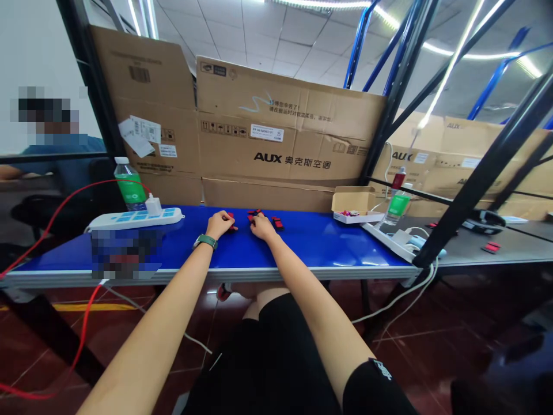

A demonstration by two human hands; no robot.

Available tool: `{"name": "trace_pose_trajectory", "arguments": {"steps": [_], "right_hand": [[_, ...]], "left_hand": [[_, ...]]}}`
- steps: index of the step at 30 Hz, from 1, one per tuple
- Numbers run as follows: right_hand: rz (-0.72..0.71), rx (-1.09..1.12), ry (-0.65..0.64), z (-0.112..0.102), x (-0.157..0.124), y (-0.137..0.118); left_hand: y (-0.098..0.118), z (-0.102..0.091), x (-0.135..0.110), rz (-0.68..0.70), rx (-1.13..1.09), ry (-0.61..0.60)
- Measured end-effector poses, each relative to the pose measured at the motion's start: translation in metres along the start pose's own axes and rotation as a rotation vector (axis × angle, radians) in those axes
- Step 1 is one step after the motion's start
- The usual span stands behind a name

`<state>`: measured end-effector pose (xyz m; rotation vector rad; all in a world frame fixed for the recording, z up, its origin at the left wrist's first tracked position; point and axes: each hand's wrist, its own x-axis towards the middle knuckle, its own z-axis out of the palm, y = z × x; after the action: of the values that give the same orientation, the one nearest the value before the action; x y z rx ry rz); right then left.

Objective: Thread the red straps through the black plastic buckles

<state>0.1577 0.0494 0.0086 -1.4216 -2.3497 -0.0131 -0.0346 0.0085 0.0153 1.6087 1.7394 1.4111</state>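
Cardboard panel (pixel 302 135) behind blue table (pixel 311 242) printed "AUX 奥克斯空调"; second panel (pixel 466 144), right, also "AUX". Left hand (pixel 217 223) pinches a red-and-black piece (pixel 231 215) at the table. Right hand (pixel 262 226) on another piece (pixel 258 212); cannot tell whether gripped. Third piece (pixel 277 223) lies just beside. Green bottle label (pixel 132 189): illegible.

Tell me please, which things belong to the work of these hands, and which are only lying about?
Part of the work, apparently:
red piece at the left hand
red-and-black pieces at and beside the right hand

Only lying about, apparently:
left bottle
right bottle
left power strip
small open box, untouched
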Motion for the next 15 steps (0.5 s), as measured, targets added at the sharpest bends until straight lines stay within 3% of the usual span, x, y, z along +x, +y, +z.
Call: {"name": "trace_pose_trajectory", "arguments": {"steps": [4, 8, 10, 15], "right_hand": [[-0.009, 0.014, -0.014, -0.002, 0.003, 0.0], [0.056, -0.032, 0.059, -0.015, 0.021, 0.005], [0.108, -0.064, 0.061, -0.023, 0.034, 0.013], [0.07, -0.068, -0.102, -0.03, 0.06, 0.031]], "left_hand": [[-0.005, 0.005, 0.004, 0.047, -0.025, -0.006], [-0.01, 0.011, 0.013, 0.082, -0.109, -0.057], [-0.011, 0.013, 0.015, 0.035, -0.216, -0.082], [-0.012, 0.017, 0.014, -0.129, -0.56, -0.225]]}}
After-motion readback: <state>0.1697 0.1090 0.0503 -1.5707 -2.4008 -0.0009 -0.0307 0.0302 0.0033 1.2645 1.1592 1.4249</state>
